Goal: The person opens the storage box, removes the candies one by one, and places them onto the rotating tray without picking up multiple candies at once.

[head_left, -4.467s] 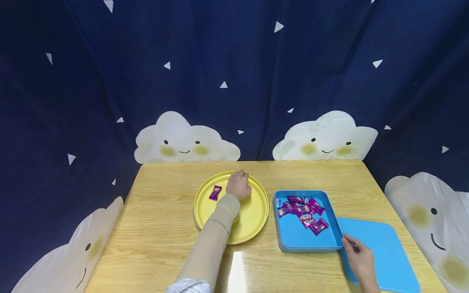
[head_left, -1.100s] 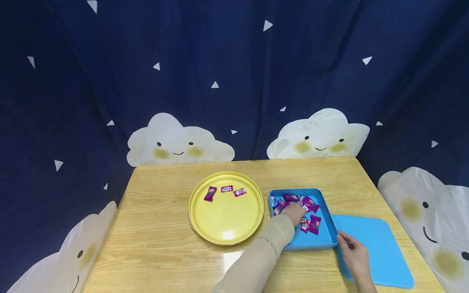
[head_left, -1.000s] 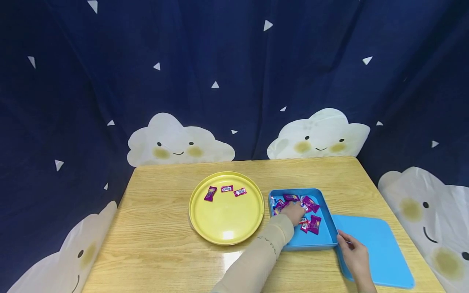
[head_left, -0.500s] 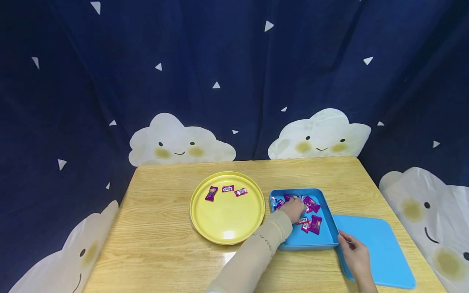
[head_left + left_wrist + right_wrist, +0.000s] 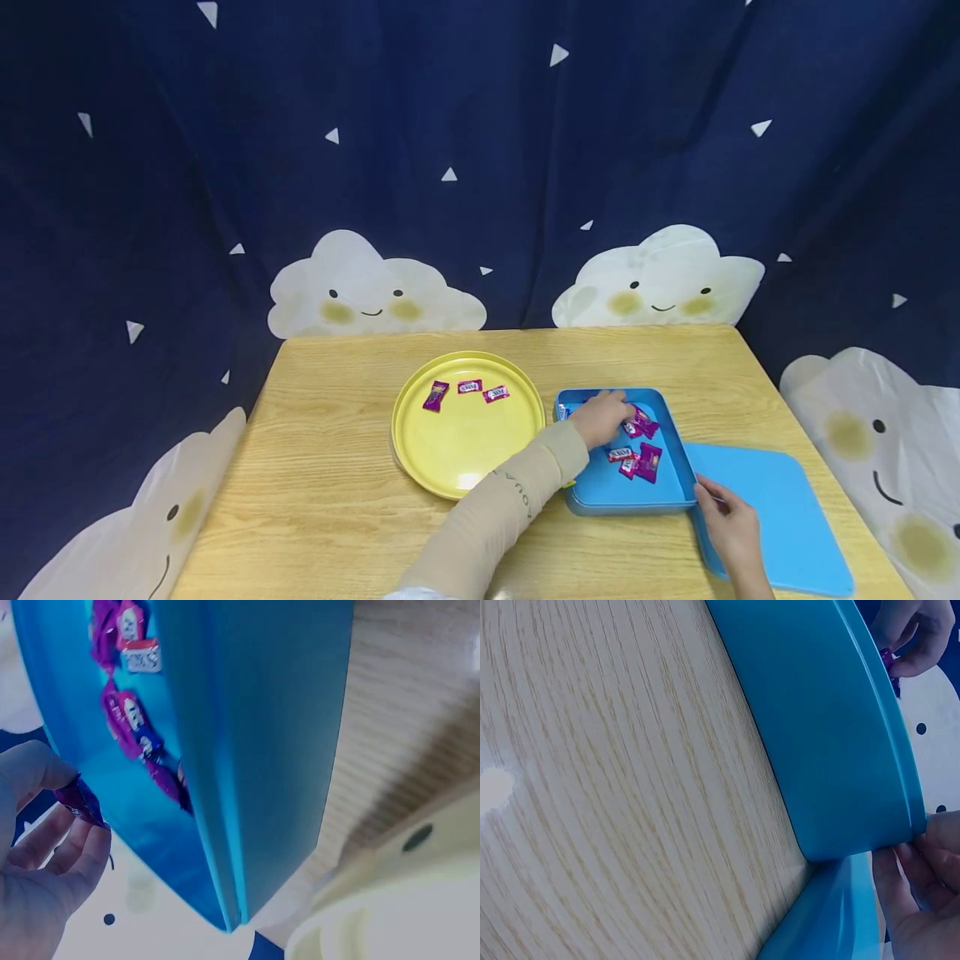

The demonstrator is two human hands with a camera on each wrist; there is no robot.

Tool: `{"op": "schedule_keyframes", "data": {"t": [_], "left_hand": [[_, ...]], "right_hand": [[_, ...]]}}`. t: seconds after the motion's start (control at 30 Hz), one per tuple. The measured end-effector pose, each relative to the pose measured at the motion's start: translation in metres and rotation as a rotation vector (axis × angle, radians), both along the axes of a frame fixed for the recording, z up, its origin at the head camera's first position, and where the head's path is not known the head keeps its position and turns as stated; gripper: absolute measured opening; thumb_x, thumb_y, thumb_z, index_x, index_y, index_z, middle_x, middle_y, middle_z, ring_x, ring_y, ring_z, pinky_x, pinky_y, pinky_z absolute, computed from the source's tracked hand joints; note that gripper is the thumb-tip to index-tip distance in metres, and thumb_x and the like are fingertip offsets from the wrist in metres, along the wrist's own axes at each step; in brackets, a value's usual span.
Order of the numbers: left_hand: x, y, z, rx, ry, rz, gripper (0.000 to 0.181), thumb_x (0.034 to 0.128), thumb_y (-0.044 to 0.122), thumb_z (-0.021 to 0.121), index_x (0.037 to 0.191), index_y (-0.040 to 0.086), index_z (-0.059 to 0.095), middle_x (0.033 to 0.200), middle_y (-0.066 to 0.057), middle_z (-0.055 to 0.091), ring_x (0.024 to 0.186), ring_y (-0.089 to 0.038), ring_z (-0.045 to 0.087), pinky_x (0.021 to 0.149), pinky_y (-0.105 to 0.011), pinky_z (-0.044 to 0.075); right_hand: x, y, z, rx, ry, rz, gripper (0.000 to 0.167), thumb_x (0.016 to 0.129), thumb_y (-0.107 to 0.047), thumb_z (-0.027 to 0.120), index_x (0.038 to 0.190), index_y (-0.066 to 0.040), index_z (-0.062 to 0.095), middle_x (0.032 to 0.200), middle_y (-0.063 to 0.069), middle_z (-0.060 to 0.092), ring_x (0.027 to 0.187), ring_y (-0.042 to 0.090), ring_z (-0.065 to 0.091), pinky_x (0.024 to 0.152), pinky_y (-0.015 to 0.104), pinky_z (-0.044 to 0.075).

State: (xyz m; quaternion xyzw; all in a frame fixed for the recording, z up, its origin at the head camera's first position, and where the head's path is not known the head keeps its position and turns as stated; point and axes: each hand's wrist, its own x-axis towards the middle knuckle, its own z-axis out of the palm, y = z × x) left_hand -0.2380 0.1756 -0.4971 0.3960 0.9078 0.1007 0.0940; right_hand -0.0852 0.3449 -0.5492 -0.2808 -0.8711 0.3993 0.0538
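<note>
Left hand (image 5: 602,417) pinches candy (image 5: 80,802), fingers part-curled; right hand (image 5: 729,525) pinches box (image 5: 630,507) at near right corner; candy likely light, firm, slick-wrapped, best gripped mid-body

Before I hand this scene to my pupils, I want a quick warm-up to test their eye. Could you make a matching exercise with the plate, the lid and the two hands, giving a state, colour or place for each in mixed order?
Column one:
1. Plate
2. Left hand
3. Lid
4. Right hand

Column two:
A. Pinching a purple sweet
B. Holding the near right corner of the box
C. Yellow, with three sweets on it
D. Blue, lying flat to the right of the box

Right pairs: 1-C, 2-A, 3-D, 4-B
</note>
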Motion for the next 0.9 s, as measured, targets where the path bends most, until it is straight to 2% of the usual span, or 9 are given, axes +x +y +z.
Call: {"op": "schedule_keyframes", "data": {"t": [0.13,0.3,0.4,0.5,0.6,0.77,0.9], "left_hand": [[-0.004,-0.008,0.007,0.038,0.026,-0.018,0.025,0.0864,0.014,0.063,0.109,0.022,0.066,0.105,0.005,0.054,0.096,-0.007,0.049,0.083,-0.014,0.043],[-0.009,-0.021,0.016,0.051,0.064,-0.005,0.025,0.0873,0.016,0.062,0.111,0.023,0.064,0.109,0.004,0.052,0.099,-0.008,0.048,0.085,-0.013,0.042],[-0.012,-0.031,0.020,0.064,0.113,0.008,0.025,0.0881,0.016,0.061,0.112,0.023,0.063,0.112,0.003,0.051,0.101,-0.009,0.047,0.088,-0.014,0.042],[-0.015,-0.044,0.022,0.080,0.175,0.013,0.025,0.0883,0.016,0.060,0.112,0.021,0.063,0.112,0.001,0.052,0.102,-0.010,0.048,0.090,-0.015,0.041],[-0.019,-0.059,0.022,0.108,0.186,0.038,0.025,0.0875,0.015,0.061,0.112,0.019,0.063,0.113,0.000,0.052,0.102,-0.011,0.048,0.091,-0.015,0.040],[-0.029,-0.088,0.009,0.214,0.176,0.082,0.022,0.0854,0.011,0.064,0.107,0.015,0.065,0.109,-0.001,0.053,0.099,-0.013,0.049,0.090,-0.017,0.041],[-0.035,-0.110,-0.006,0.286,0.221,0.083,0.018,0.0828,0.004,0.064,0.099,0.011,0.066,0.104,-0.004,0.055,0.096,-0.017,0.051,0.088,-0.021,0.043]], "right_hand": [[0.000,0.000,-0.001,0.000,0.003,-0.001,0.042,0.094,-0.030,0.048,0.121,0.001,0.056,0.117,0.024,0.056,0.093,0.026,0.054,0.054,0.016,0.044],[0.000,0.000,-0.002,-0.002,-0.002,-0.011,0.042,0.094,-0.031,0.048,0.122,0.001,0.056,0.116,0.023,0.056,0.093,0.026,0.053,0.053,0.017,0.044],[-0.001,0.000,-0.002,0.008,0.004,-0.011,0.042,0.094,-0.031,0.048,0.121,0.001,0.057,0.116,0.023,0.057,0.089,0.022,0.053,0.053,0.017,0.044],[-0.001,-0.001,-0.001,0.015,0.003,-0.014,0.040,0.094,-0.029,0.049,0.120,0.000,0.058,0.115,0.022,0.058,0.083,0.012,0.052,0.054,0.016,0.044],[-0.001,-0.001,-0.001,0.017,0.002,-0.010,0.040,0.094,-0.029,0.049,0.120,0.000,0.058,0.115,0.022,0.058,0.080,0.006,0.050,0.054,0.017,0.045],[-0.001,-0.001,-0.001,0.012,-0.001,-0.011,0.040,0.094,-0.029,0.049,0.120,0.001,0.057,0.116,0.023,0.057,0.085,0.013,0.053,0.055,0.016,0.045],[0.000,-0.001,-0.001,0.017,0.007,-0.017,0.039,0.094,-0.027,0.049,0.120,0.000,0.058,0.116,0.023,0.057,0.082,0.008,0.051,0.055,0.014,0.043]]}}
